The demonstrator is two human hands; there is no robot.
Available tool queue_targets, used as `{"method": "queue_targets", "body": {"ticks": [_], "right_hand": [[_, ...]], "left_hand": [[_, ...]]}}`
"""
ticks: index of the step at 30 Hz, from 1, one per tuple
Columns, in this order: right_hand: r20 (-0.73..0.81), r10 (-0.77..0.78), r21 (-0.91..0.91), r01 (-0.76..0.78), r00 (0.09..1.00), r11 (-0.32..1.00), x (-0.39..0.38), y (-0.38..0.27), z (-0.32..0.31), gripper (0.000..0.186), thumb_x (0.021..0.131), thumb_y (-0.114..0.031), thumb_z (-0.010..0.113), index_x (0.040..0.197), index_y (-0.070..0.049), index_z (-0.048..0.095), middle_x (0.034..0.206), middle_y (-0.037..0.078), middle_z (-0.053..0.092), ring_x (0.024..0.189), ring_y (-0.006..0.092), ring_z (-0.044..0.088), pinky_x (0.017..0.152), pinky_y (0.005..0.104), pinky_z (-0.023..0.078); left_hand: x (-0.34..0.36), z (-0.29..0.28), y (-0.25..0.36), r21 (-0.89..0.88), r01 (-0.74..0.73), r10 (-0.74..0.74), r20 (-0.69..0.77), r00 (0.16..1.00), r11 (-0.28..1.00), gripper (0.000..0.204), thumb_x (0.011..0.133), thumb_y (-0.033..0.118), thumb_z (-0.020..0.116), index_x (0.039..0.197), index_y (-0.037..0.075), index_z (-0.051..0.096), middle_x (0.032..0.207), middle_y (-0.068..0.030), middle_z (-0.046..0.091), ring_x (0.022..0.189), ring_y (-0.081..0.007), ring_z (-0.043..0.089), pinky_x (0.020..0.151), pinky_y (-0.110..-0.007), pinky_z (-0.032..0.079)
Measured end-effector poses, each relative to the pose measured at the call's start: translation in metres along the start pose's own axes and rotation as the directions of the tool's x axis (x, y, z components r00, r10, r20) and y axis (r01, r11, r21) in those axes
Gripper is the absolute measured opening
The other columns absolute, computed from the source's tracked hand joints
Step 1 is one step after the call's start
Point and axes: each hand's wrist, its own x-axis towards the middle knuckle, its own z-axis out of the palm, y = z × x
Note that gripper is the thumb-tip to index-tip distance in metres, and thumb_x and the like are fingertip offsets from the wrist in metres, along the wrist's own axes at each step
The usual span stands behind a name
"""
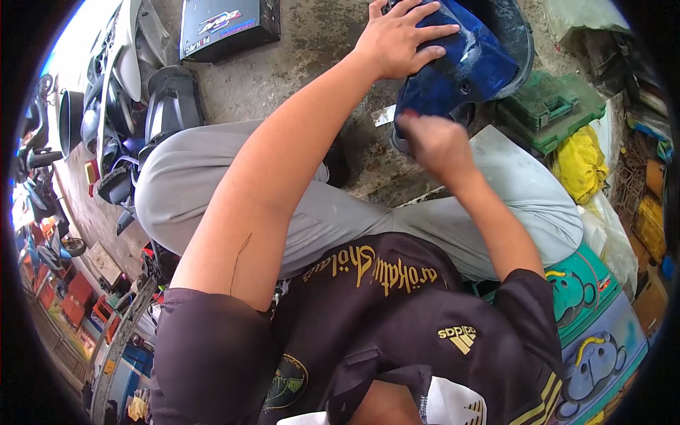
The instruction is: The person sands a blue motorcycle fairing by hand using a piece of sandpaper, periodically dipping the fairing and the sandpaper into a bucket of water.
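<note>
A glossy blue plastic panel [464, 60], curved like a motorcycle body part, stands at the top right with whitish scuffs and a small hole near its lower edge. My left hand [400, 35] lies over its upper left side, fingers spread and pressed on the surface. At the panel's lower left corner is my right hand [440, 145], closed in a fist and smeared by motion. Something small and reddish shows by its fingertips, but I cannot make out what it holds. Behind the blue panel is a dark curved shell [520, 42].
Right of the panel lies a green plastic case [552, 110], with a yellow bag [582, 164] beside it. A black box [230, 28] sits on the stained concrete floor [304, 42]. Dark motorcycle parts [173, 106] crowd the left. My grey-trousered legs are folded below the panel.
</note>
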Motion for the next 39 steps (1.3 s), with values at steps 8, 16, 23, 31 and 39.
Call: {"method": "queue_targets", "body": {"ticks": [8, 16, 23, 31, 39], "right_hand": [[0.057, 0.032, -0.075, -0.027, 0.998, 0.997, 0.010, -0.005, -0.004, 0.011, 0.095, -0.005, 0.067, 0.105, -0.005, 0.071, 0.073, 0.013, 0.066, 0.066, 0.0331, 0.069, 0.059, 0.0453, 0.053], [-0.061, 0.116, -0.110, -0.122, 0.991, 0.986, -0.006, -0.023, 0.005, 0.011, 0.096, -0.006, 0.063, 0.104, -0.006, 0.071, 0.077, 0.010, 0.070, 0.069, 0.0262, 0.073, 0.058, 0.0420, 0.057], [-0.037, 0.105, -0.144, -0.110, 0.994, 0.984, -0.011, -0.025, 0.012, 0.017, 0.094, -0.006, 0.064, 0.109, -0.005, 0.072, 0.075, 0.010, 0.067, 0.070, 0.0266, 0.072, 0.061, 0.0409, 0.057], [-0.148, 0.035, -0.200, -0.064, 0.988, 0.978, -0.017, -0.013, 0.016, 0.019, 0.095, -0.008, 0.066, 0.112, -0.005, 0.070, 0.072, 0.007, 0.064, 0.064, 0.0262, 0.067, 0.055, 0.0407, 0.054], [-0.244, 0.019, -0.217, -0.073, 0.970, 0.973, -0.015, -0.007, 0.018, 0.015, 0.096, -0.006, 0.066, 0.110, -0.006, 0.071, 0.067, 0.006, 0.061, 0.057, 0.0253, 0.064, 0.051, 0.0400, 0.051]], "left_hand": [[0.000, 0.003, -0.002, 0.003, -0.032, 0.032, -0.025, 0.999, 0.999, 0.054, 0.103, 0.047, 0.058, 0.154, 0.030, 0.060, 0.167, -0.0145, 0.045, 0.155, -0.0363, 0.037, 0.120, -0.066, 0.025], [-0.004, 0.015, 0.002, 0.171, -0.035, 0.055, -0.117, 0.992, 0.985, 0.050, 0.105, 0.055, 0.054, 0.155, 0.046, 0.056, 0.168, -0.0032, 0.047, 0.154, -0.0293, 0.042, 0.123, -0.063, 0.022], [-0.003, 0.005, 0.000, -0.022, -0.004, 0.003, -0.039, 0.999, 1.000, 0.054, 0.103, 0.049, 0.058, 0.152, 0.030, 0.062, 0.165, -0.0144, 0.049, 0.154, -0.0369, 0.040, 0.122, -0.065, 0.024], [-0.003, 0.009, 0.001, -0.025, 0.008, -0.010, -0.061, 0.998, 1.000, 0.053, 0.103, 0.049, 0.058, 0.152, 0.031, 0.062, 0.163, -0.0140, 0.050, 0.153, -0.0361, 0.042, 0.121, -0.064, 0.024], [-0.003, 0.007, -0.001, -0.041, 0.005, -0.008, -0.064, 0.998, 0.999, 0.052, 0.103, 0.049, 0.058, 0.151, 0.030, 0.063, 0.164, -0.0138, 0.050, 0.153, -0.0369, 0.042, 0.121, -0.066, 0.024]]}}
